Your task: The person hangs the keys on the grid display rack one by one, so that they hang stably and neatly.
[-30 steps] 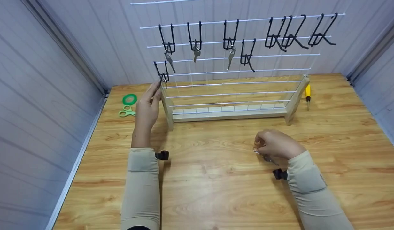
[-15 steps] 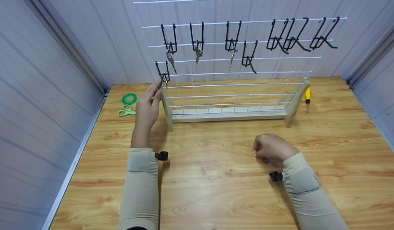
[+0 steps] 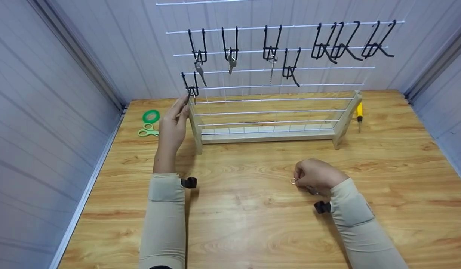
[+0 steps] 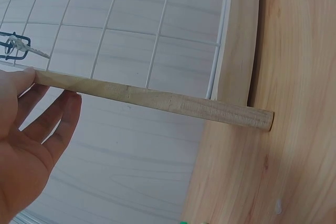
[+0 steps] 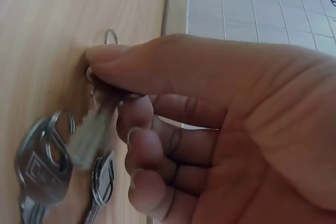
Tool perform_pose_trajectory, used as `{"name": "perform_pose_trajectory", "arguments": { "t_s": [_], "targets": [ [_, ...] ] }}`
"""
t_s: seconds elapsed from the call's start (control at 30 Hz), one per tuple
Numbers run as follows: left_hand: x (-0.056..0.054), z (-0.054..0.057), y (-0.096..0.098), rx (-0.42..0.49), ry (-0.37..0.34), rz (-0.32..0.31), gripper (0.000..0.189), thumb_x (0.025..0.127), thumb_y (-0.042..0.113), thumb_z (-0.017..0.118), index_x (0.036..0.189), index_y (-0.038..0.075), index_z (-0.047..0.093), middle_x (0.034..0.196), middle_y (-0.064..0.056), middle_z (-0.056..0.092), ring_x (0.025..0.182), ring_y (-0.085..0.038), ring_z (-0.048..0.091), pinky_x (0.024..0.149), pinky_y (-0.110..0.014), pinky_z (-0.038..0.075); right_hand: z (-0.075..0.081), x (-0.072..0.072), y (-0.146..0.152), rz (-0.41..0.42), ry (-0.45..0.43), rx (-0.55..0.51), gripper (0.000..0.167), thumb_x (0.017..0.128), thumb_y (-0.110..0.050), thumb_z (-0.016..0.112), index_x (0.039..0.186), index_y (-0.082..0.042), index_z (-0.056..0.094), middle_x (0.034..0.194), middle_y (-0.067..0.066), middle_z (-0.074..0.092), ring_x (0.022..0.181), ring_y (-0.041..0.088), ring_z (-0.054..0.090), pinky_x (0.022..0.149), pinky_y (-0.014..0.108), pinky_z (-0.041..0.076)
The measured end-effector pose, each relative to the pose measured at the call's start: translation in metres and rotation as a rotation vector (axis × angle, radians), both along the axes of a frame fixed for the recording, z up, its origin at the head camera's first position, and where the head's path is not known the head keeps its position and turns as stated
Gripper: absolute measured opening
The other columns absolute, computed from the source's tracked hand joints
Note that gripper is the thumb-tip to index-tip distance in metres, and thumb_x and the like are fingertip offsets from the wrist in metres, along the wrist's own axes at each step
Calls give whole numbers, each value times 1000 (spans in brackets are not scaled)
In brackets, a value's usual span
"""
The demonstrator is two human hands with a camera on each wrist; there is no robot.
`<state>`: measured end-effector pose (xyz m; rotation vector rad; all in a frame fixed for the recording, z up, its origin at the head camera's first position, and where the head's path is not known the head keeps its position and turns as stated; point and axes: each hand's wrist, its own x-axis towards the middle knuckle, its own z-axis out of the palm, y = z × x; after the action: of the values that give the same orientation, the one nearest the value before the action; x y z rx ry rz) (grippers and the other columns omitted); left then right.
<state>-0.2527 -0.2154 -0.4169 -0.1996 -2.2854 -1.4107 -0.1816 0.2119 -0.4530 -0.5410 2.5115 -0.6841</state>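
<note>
At the rack's left end my left hand holds the wooden side post, thumb on one face and fingertips on the other. My right hand, low over the table, pinches a silver key between thumb and fingers. Its ring sticks out past the thumb. Beside it in the right wrist view are more keys with rings, one large key and one seen edge-on; in the head view the hand mostly hides them. Keys such as this one hang from black hooks on the white wire grid.
Black hooks without keys hang at the grid's upper right. Green tape and green-handled scissors lie left of the rack. A yellow screwdriver lies to its right. Pale panel walls stand at the back and sides.
My right hand has shifted slightly left and toward me, and the key's ring now shows more clearly at its fingertips. The left hand stays on the post.
</note>
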Motion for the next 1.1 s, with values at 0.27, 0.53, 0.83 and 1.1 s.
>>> {"name": "perform_pose_trajectory", "arguments": {
  "t_s": [0.27, 0.53, 0.83, 1.1],
  "targets": [
    [-1, 2, 0, -6, 13, 5, 41, 113, 22, 55, 153, 12, 60, 160, -10, 58, 139, -26, 64, 108, -40, 64, 24, 7, -9, -4, 105, -146, 9, 101, -19, 74, 100, -11, 74, 86, 2, 71, 74, 11, 60, 63, 23, 52],
    [0, 1, 0, -16, 5, -2, 42, 114, 23, 54, 154, 13, 59, 162, -8, 56, 142, -26, 62, 109, -40, 63, 77, 29, -17, -185, 424, -409, 9, 102, -17, 75, 108, -10, 75, 89, 1, 72, 79, 12, 63, 67, 18, 55],
    [1, -1, -1, -8, 8, -6, 42, 114, 24, 54, 154, 15, 59, 161, -7, 57, 142, -25, 62, 109, -38, 63, 137, 29, -36, -377, 731, -554, 17, 101, -15, 76, 111, -1, 73, 95, 2, 69, 81, 9, 59, 69, 10, 50],
    [1, 1, 0, -19, 1, 1, 42, 114, 23, 53, 154, 11, 59, 163, -9, 55, 145, -27, 60, 111, -39, 62, 154, 14, -46, -456, 759, -557, 24, 104, -22, 73, 116, -1, 71, 98, -2, 64, 84, 11, 57, 73, 11, 49]
  ]
}}
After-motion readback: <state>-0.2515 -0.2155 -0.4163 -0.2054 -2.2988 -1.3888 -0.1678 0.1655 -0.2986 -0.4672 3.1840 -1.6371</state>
